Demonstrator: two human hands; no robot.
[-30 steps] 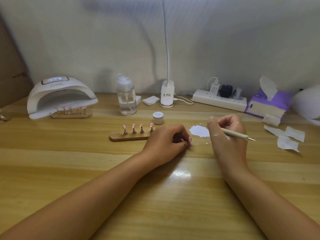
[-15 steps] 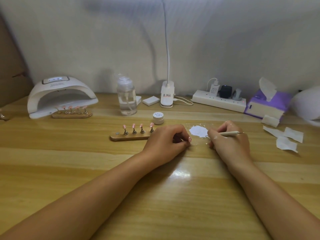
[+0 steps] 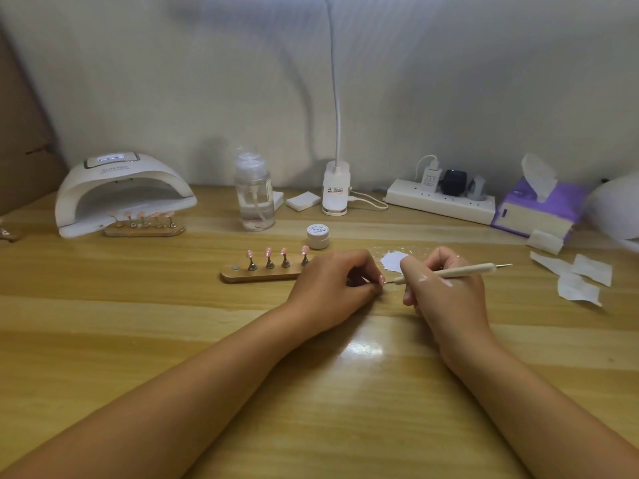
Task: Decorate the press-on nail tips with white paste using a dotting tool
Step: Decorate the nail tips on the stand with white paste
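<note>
Dotting tool point(image 3: 463, 270) pointed at nail tip point(image 3: 381, 280).
Left hand point(image 3: 332, 281) pinches the tip; right hand point(image 3: 446, 292) grips the tool, partly hiding white paste point(image 3: 390, 260). Jar point(image 3: 318, 236) and nail stand point(image 3: 259, 274) sit behind.

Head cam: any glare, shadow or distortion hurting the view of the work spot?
Head view: one glare patch on the table, nearer the camera than the nail tip and clear of it; soft broad shadows on the back wall; wide-angle bowing of the table's lines; the tip is tiny, its paste detail unreadable.
</note>
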